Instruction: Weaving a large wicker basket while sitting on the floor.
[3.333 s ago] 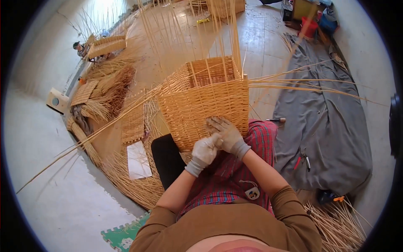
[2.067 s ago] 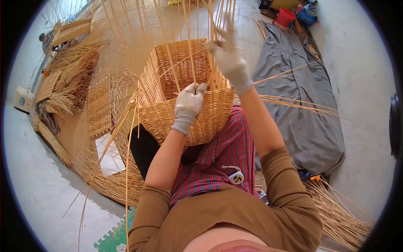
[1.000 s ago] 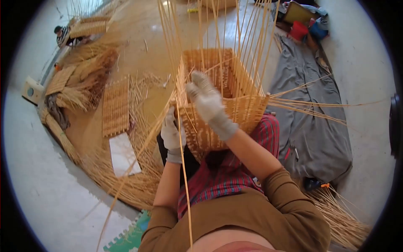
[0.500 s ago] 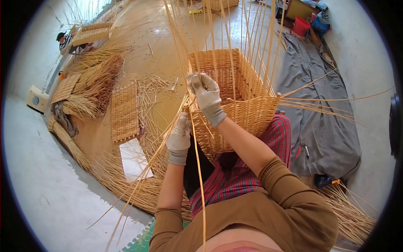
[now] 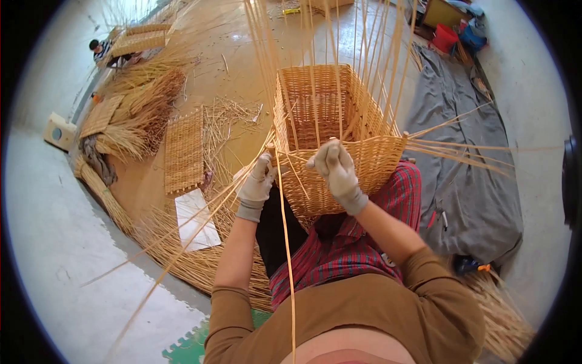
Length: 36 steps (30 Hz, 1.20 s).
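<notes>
A honey-coloured wicker basket [image 5: 364, 173], open at the top, rests tilted against my lap. Tall upright stakes [image 5: 313, 91] rise from its far and side rims. At its near left corner my left hand [image 5: 256, 185], in a pale work glove, is closed around loose wicker strands [image 5: 206, 218] beside the corner post [image 5: 270, 147]. One long strand [image 5: 287, 242] hangs from that corner down over my lap. My right hand [image 5: 337, 173], gloved too, is at the near rim with its fingers curled together; what they pinch is hidden.
Several strands [image 5: 461, 156] stick out from the right corner over a grey cloth [image 5: 467, 200]. Left lie a woven panel [image 5: 184, 151], a white sheet [image 5: 196, 221] and reed bundles [image 5: 142, 109]. Another person [image 5: 100, 51] sits far left. A red bucket [image 5: 445, 37] stands far right.
My right hand has moved right and down from above the left corner to the near rim. My left hand stays by the corner, and the strands beside it have swung outward to the left.
</notes>
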{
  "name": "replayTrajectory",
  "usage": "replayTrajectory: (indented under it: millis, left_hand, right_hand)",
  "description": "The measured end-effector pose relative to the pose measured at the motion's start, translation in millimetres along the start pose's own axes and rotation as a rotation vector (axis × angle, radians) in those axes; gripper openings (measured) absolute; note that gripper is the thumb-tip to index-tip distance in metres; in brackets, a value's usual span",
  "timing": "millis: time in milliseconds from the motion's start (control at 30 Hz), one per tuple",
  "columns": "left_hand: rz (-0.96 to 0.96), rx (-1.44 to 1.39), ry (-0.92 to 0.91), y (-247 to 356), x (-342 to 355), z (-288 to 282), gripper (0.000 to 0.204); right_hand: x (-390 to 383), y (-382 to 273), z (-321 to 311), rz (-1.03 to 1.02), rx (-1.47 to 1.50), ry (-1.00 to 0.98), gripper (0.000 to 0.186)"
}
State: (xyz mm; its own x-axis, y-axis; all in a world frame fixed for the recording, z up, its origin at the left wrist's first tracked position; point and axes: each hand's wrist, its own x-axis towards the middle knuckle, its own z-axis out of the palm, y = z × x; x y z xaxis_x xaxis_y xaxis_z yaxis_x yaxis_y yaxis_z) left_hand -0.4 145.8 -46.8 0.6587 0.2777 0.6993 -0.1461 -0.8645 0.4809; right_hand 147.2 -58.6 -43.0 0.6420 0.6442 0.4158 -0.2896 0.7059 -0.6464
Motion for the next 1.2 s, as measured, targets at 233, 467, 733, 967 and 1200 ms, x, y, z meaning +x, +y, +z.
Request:
replayTrajectory:
  millis: [233, 467, 733, 967, 1200]
  left_hand:
    - [-0.161, 0.187, -0.401, 92.8, 31.1, -4.3, 0.055]
    - [-0.273, 0.201, -0.387, 88.0, 27.2, 22.5, 0.074]
    - [0.059, 0.245, -0.268, 140.5, 47.2, 61.3, 0.069]
    - [-0.126, 0.182, -0.228, 131.5, 32.1, 106.3, 0.078]
    - [-0.188, 0.271, -0.259, 154.5, 52.1, 106.9, 0.075]
  right_hand:
    - [-37.3, -49.2, 0.5, 0.35, -0.461, 0.596, 0.02]
    - [103.7, -54.3, 61.5, -0.358, -1.904, 0.022, 0.037]
    - [-20.5, -91.6, -32.5, -0.291, -1.191, 0.43, 0.028]
    - [82.7, -129.4, 7.9, -0.178, -1.285, 0.229, 0.087]
    - [69.9, -137.8, 9.3, -0.214, -1.059, 0.169, 0.097]
